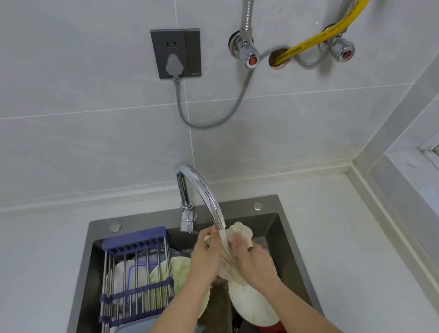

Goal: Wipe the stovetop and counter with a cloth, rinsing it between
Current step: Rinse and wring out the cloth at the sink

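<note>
Rinsing step in hand. The cloth (239, 238) sits directly under the faucet (201, 189) spout, in the running water, above the sink (286, 230). Left hand (205, 257) pinches one end of it, fingers curled; right hand (251, 259) grips the bunched end, thumb pressing on top. How much wiping is done cannot be judged: no stovetop is in view, and the tabletop (349, 246) right of the faucet shows no clear wipe marks. Wringing likely remains. Below the faucet the sink is crowded: dirty plates (251, 302), a dark tray (213, 328), and a drying rack (133, 280) to the left, leaving little room to wring. A plugged wall socket (178, 52) stands above the faucet.
</note>
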`<state>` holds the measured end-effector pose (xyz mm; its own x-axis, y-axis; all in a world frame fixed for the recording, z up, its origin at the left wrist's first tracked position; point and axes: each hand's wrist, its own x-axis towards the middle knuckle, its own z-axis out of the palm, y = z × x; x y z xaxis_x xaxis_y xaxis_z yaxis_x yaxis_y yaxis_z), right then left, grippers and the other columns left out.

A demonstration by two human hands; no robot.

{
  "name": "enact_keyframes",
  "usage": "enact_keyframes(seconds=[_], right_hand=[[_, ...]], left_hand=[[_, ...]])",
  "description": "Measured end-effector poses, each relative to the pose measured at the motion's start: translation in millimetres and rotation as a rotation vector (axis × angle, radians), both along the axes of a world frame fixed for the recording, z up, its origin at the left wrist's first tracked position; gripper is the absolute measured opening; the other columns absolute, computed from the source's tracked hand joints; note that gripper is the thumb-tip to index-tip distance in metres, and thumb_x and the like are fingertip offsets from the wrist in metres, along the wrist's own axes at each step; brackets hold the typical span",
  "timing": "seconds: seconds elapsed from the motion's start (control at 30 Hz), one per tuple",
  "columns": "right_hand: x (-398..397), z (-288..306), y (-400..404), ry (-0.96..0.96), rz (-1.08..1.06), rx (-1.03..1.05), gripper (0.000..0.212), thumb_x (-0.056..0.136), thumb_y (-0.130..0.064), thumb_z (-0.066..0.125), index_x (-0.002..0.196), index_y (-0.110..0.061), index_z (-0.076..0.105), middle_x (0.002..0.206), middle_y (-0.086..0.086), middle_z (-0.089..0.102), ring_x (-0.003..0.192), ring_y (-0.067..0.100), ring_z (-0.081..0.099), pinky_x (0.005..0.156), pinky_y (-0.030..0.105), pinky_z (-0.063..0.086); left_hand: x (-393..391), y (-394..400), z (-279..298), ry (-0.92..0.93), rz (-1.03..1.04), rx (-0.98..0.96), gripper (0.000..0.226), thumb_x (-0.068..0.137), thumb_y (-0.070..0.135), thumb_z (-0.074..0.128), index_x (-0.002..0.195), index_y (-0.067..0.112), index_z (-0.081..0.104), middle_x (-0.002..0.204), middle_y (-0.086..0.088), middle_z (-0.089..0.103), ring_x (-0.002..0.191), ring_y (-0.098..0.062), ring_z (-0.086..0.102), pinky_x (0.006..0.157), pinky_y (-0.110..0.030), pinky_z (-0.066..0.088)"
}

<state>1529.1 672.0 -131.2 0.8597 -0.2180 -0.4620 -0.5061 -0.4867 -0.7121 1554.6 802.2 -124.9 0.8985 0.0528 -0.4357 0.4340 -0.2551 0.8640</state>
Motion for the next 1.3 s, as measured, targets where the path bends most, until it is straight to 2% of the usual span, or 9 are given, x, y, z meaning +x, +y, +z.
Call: enact_keyframes(seconds=[0.1,0.23,0.37,0.5,0.63,0.8,1.0,1.2,1.3], right_hand=[[-1.0,-9.7,-2.0,0.152,-0.265,0.319,0.085,0.088,-0.092,0.027,0.124,-0.022,0.062,0.114,0.0,0.068,0.099,0.015,0.066,0.096,0.04,0.054],[-5.5,-1.8,-1.8,0.247,-0.5,0.508,0.069,0.103,-0.072,0.031,0.137,-0.019,0.06,0.115,0.01,0.071,0.103,0.028,0.071,0.09,0.044,0.06],[-5.1,13.5,-0.6,0.26,-0.562,0.601,0.059,0.106,-0.065,0.033,0.121,-0.017,0.064,0.111,0.014,0.072,0.1,0.03,0.071,0.076,0.04,0.06],[-1.4,16.1,-3.1,0.247,-0.6,0.704,0.045,0.108,-0.058,0.041,0.107,-0.02,0.064,0.105,0.013,0.074,0.099,0.035,0.072,0.098,0.056,0.058],[-1.5,25.7,-5.5,0.167,-0.554,0.639,0.042,0.111,-0.052,0.038,0.108,-0.022,0.067,0.106,0.008,0.075,0.102,0.03,0.071,0.098,0.054,0.057],[6.8,34.1,-15.0,0.111,-0.403,0.428,0.048,0.111,-0.048,0.039,0.112,-0.012,0.071,0.104,0.011,0.076,0.098,0.027,0.072,0.096,0.048,0.06],[38.7,-52.0,-51.4,0.063,-0.379,0.2,0.093,0.075,-0.083,0.038,0.129,-0.012,0.063,0.117,0.009,0.07,0.105,0.031,0.07,0.094,0.055,0.059],[36.2,-56.5,-62.8,0.04,-0.374,0.133,0.075,0.077,-0.075,0.034,0.109,-0.015,0.068,0.103,0.011,0.072,0.097,0.033,0.071,0.088,0.057,0.061],[19.4,-15.8,-52.4,0.052,-0.322,0.059,0.044,0.102,-0.056,0.036,0.093,-0.022,0.062,0.096,0.008,0.068,0.093,0.031,0.068,0.088,0.056,0.06]], left_hand=[[-14.6,10.4,-9.5,0.042,-0.104,-0.056,0.049,0.106,0.056,0.039,0.147,0.03,0.047,0.134,0.003,0.065,0.119,-0.016,0.064,0.087,-0.023,0.054],[-34.8,19.2,-19.2,0.187,-0.045,-0.269,0.09,0.087,0.078,0.055,0.16,0.036,0.024,0.145,0.004,0.06,0.131,-0.02,0.061,0.105,-0.044,0.054],[-49.4,23.1,-13.6,0.147,-0.033,-0.41,0.046,0.094,0.052,0.064,0.134,0.03,0.054,0.123,0.004,0.073,0.109,-0.01,0.073,0.084,-0.031,0.062],[-58.3,34.0,-23.4,0.202,-0.067,-0.35,0.036,0.099,0.027,0.069,0.133,0.026,0.057,0.125,0.0,0.07,0.105,-0.019,0.074,0.082,-0.032,0.063],[-57.9,40.5,-22.9,0.179,-0.017,-0.192,0.023,0.109,0.018,0.051,0.114,0.007,0.07,0.102,-0.01,0.08,0.083,-0.023,0.079,0.079,-0.038,0.062],[-49.3,45.5,-5.2,0.069,0.116,-0.102,0.027,0.109,0.025,0.048,0.1,0.018,0.072,0.093,-0.004,0.075,0.089,-0.021,0.07,0.078,-0.033,0.053],[-32.9,45.9,18.2,0.076,0.295,-0.325,0.03,0.112,0.017,0.038,0.115,0.02,0.068,0.108,-0.001,0.075,0.105,-0.011,0.068,0.087,-0.027,0.055],[-21.4,59.3,21.9,0.141,0.48,-0.602,0.032,0.11,0.019,0.041,0.124,0.004,0.066,0.12,-0.018,0.073,0.116,-0.03,0.069,0.105,-0.051,0.053],[-19.4,68.1,24.0,0.128,0.486,-0.734,0.036,0.109,0.02,0.039,0.127,-0.001,0.062,0.124,-0.023,0.071,0.12,-0.036,0.065,0.103,-0.053,0.052]])
